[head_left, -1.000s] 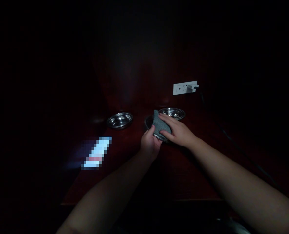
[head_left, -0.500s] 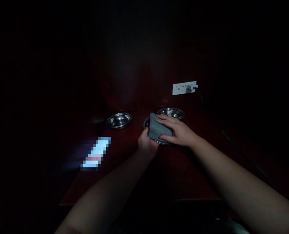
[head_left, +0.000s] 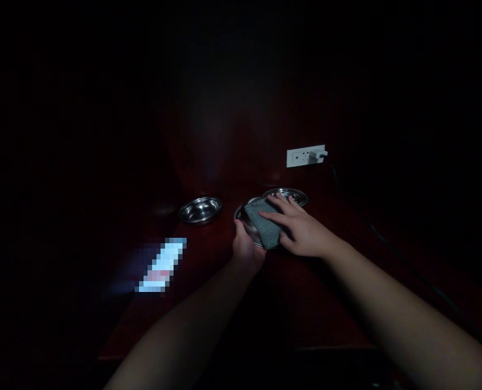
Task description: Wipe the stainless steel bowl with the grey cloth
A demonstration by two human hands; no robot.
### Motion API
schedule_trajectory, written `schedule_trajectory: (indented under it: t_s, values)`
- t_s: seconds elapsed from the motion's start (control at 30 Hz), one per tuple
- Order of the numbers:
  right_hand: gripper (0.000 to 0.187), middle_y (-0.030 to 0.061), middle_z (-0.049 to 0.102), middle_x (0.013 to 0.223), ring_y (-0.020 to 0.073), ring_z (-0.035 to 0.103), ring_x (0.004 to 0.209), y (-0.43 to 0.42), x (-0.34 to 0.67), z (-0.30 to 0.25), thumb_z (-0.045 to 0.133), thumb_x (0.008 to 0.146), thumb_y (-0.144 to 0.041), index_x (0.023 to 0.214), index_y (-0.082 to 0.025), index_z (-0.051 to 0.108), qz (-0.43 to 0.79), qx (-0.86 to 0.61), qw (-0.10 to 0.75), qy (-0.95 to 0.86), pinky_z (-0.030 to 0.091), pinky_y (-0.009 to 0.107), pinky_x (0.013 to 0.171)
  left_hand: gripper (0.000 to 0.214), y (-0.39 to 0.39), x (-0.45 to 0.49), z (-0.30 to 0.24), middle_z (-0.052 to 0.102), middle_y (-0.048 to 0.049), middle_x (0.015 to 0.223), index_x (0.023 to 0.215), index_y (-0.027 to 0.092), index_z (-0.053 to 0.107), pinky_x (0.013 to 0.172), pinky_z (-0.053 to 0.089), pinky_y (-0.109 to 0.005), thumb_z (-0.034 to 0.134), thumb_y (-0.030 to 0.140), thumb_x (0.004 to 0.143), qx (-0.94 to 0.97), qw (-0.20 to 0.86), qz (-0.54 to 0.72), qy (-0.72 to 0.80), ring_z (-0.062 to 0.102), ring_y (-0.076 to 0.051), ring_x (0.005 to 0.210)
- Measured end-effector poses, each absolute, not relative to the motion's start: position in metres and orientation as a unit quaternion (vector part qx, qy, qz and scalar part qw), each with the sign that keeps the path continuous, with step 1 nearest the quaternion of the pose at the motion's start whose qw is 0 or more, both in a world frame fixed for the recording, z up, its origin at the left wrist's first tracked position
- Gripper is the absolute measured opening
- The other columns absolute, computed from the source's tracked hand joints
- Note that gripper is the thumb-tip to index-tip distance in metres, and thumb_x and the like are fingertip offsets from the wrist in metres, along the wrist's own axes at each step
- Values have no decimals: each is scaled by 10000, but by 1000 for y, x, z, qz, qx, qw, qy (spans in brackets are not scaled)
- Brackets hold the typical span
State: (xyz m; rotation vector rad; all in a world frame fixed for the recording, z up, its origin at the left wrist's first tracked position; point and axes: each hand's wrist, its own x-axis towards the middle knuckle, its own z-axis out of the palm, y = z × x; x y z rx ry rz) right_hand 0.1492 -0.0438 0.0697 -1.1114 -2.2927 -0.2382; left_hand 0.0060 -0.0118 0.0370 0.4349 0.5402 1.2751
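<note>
In dim light my left hand (head_left: 246,246) grips the near rim of a small steel dish (head_left: 244,215) on a dark red wooden table (head_left: 306,292). My right hand (head_left: 300,227) lies on top of a folded grey cloth (head_left: 262,225), its fingers pressing the cloth into the dish. Most of the dish is hidden under the cloth and hands.
A second steel dish (head_left: 290,194) sits just behind my right hand, a third steel dish (head_left: 200,209) to the left. A glowing blurred screen (head_left: 162,265) lies at the left. A white wall socket (head_left: 304,156) with a plug and dark cable is behind.
The cloth under my right hand has slid and turned across the dish, from its far side toward the near right. My left hand stays on the rim.
</note>
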Motion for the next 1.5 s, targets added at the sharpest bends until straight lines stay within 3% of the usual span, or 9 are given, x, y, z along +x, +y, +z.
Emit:
schedule_trajectory:
  t_s: [0.23,0.53,0.67,0.83,0.93,1.03,1.2,1.5]
  values:
    - [617,131,461,1274,292,471,1161,-39,151,64,623,678,-232,1278,-191,485,-89,-503,321,-798,403,452,978,482,-3,1,34,626,-136,1130,1073,159,583,822,512,-409,349,529,871,159,731,624,226,619,-251,996]
    - [504,113,627,1108,259,601,998,-35,149,59,634,706,-254,1197,-167,554,-8,-586,360,-726,477,385,891,465,-1,2,40,636,-139,1107,1049,159,591,799,525,-411,349,517,875,115,721,635,252,629,-255,976]
    - [543,138,594,1204,260,563,1107,-32,138,49,520,745,-172,1285,-136,476,51,-585,403,-702,418,399,978,496,-1,1,40,618,-147,1145,1070,150,584,798,525,-421,336,532,873,118,722,634,249,615,-268,1009]
    - [496,120,351,1437,229,314,1330,-26,127,34,465,797,-228,1287,-161,431,135,-506,509,-683,231,431,1101,551,-1,1,36,616,-152,1149,1111,159,574,794,523,-442,301,570,865,138,737,624,221,615,-278,1009]
    - [433,109,394,1398,235,360,1295,-22,126,29,512,782,-267,1207,-195,465,141,-477,572,-652,259,438,1081,561,-2,2,35,618,-139,1151,1129,179,570,802,519,-444,284,581,864,141,745,618,208,615,-276,1009]
    - [526,122,467,1310,246,443,1214,-21,127,28,584,736,-289,1223,-194,411,152,-467,615,-617,328,431,1031,558,-5,3,37,611,-124,1171,1137,196,569,815,514,-443,285,588,860,148,749,613,203,609,-272,1023]
    - [632,135,419,1336,248,424,1211,-25,128,29,520,753,-278,1333,-168,296,178,-498,590,-610,308,441,1034,566,-8,5,37,607,-123,1182,1144,193,569,841,505,-432,276,587,862,154,756,602,205,593,-267,1056]
    - [573,122,448,1331,257,430,1205,-16,131,24,406,840,-514,1314,-195,360,188,-540,603,-557,305,451,1026,599,-11,6,32,607,-121,1190,1169,177,570,929,455,-431,308,607,845,189,768,586,174,568,-271,1097]
